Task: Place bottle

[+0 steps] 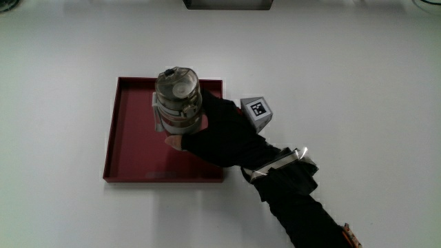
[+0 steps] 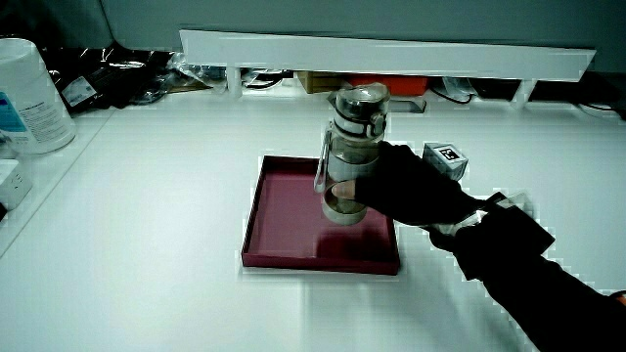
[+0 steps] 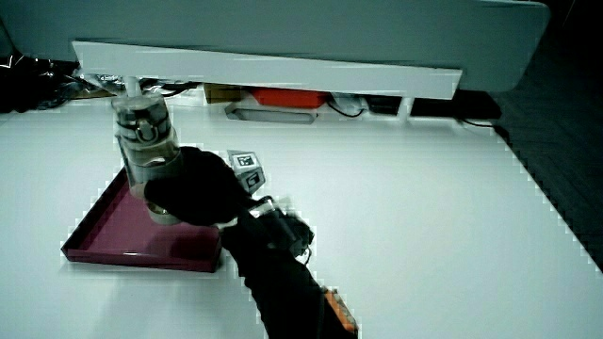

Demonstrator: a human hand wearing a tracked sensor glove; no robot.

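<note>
Hand (image 1: 220,134) has its grip wrapped around the clear water bottle (image 1: 178,100), upright over the red tray (image 1: 127,145) mid-counter; base contact with the tray floor not discernible. Advice: lower straight, keep vertical, release only once base sits flat inside the rim.

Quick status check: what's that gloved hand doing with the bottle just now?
Hand shut on bottle. Bottle upright over red tray; contact with tray floor unclear. Nothing else in tray, path clear.
</note>
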